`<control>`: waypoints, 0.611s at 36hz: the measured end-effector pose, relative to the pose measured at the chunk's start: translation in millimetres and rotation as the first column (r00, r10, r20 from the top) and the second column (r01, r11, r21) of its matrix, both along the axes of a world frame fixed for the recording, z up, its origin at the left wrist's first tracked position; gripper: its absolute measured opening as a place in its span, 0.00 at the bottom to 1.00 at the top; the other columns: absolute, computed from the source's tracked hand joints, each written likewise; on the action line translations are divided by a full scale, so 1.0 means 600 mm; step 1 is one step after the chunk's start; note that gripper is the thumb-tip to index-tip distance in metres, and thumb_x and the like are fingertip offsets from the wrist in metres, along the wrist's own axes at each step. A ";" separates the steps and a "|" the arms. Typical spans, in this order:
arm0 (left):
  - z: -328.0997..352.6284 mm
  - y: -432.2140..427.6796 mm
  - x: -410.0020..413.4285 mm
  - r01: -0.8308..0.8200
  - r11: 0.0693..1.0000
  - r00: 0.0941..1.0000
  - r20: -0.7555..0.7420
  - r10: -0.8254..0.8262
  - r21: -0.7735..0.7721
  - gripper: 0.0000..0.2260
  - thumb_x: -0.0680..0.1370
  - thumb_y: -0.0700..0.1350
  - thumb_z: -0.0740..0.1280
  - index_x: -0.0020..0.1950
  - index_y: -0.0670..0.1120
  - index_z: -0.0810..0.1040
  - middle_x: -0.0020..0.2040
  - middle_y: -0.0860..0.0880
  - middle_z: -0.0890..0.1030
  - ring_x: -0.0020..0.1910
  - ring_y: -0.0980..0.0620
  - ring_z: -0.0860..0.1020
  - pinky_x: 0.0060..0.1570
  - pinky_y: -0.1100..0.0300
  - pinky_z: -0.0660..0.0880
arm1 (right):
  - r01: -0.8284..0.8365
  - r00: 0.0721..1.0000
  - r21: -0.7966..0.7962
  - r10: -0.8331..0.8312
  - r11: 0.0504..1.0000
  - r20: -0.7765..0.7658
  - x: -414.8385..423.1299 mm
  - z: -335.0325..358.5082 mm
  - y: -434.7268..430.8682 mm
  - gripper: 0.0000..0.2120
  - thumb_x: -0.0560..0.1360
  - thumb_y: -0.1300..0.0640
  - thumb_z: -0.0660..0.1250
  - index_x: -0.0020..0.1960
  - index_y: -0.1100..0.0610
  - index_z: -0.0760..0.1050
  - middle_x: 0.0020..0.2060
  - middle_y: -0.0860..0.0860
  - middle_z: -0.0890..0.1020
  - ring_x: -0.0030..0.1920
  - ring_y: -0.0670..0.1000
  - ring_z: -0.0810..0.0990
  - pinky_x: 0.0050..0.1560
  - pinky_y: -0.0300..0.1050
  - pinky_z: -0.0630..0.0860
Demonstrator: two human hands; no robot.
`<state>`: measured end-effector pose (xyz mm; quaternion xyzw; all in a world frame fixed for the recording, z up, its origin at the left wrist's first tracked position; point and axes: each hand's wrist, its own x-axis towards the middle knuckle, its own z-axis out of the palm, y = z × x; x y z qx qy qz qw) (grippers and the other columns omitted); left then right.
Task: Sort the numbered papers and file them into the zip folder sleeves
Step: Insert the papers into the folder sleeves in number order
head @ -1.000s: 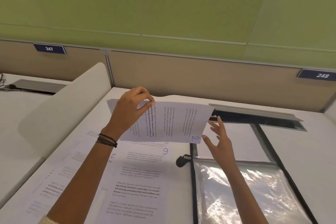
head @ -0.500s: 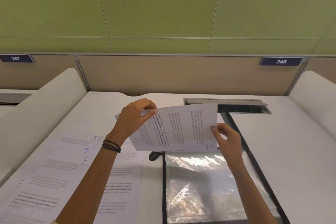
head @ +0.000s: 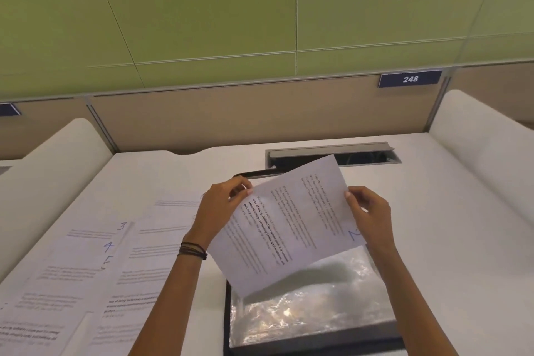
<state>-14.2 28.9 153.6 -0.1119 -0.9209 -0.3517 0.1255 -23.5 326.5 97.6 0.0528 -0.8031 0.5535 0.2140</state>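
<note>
A printed sheet marked 2 (head: pixel 291 225) hangs tilted in the air above the open zip folder. My left hand (head: pixel 222 205) pinches its left edge. My right hand (head: pixel 368 212) holds the right edge near the blue number. Below it lies the folder's clear plastic sleeve (head: pixel 312 306), shiny and wrinkled, framed by the black folder edge (head: pixel 226 315). To the left, several numbered papers (head: pixel 95 263) lie overlapped on the desk, with 3, 4 and 5 showing.
The white desk (head: pixel 433 240) has padded white dividers on the left (head: pixel 49 182) and right (head: pixel 485 136). A grey cable hatch (head: pixel 329 150) stands open at the back. A beige panel with a plate reading 248 (head: pixel 410 78) closes off the far side.
My right hand came up and took hold of the sheet's right edge. The sheet has swung round and now sits over the folder sleeve, its far corner raised.
</note>
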 end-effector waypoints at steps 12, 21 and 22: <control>-0.050 0.082 -0.017 -0.016 0.985 0.995 0.103 -0.001 0.170 0.03 0.77 0.47 0.66 0.45 0.55 0.75 0.41 0.52 0.81 0.37 0.54 0.81 0.36 0.65 0.76 | -0.027 0.997 0.053 0.023 0.998 0.073 -0.008 -0.011 0.118 0.12 0.72 0.49 0.64 0.52 0.53 0.77 0.44 0.44 0.82 0.40 0.44 0.81 0.39 0.27 0.75; -0.093 0.167 -0.028 -0.005 0.992 0.992 0.126 -0.011 0.125 0.01 0.78 0.48 0.66 0.46 0.53 0.76 0.42 0.55 0.81 0.41 0.57 0.80 0.40 0.65 0.76 | -0.066 0.988 0.091 0.053 0.994 0.144 -0.009 -0.015 0.178 0.07 0.70 0.47 0.63 0.44 0.48 0.77 0.40 0.42 0.82 0.37 0.42 0.81 0.33 0.29 0.74; -0.096 0.176 -0.028 -0.019 0.993 0.993 0.120 0.004 0.118 0.01 0.78 0.48 0.66 0.46 0.53 0.76 0.42 0.56 0.81 0.41 0.58 0.80 0.39 0.67 0.74 | -0.058 0.987 0.098 0.042 0.993 0.156 -0.009 -0.018 0.184 0.08 0.70 0.47 0.62 0.43 0.49 0.77 0.40 0.42 0.82 0.36 0.43 0.81 0.32 0.28 0.73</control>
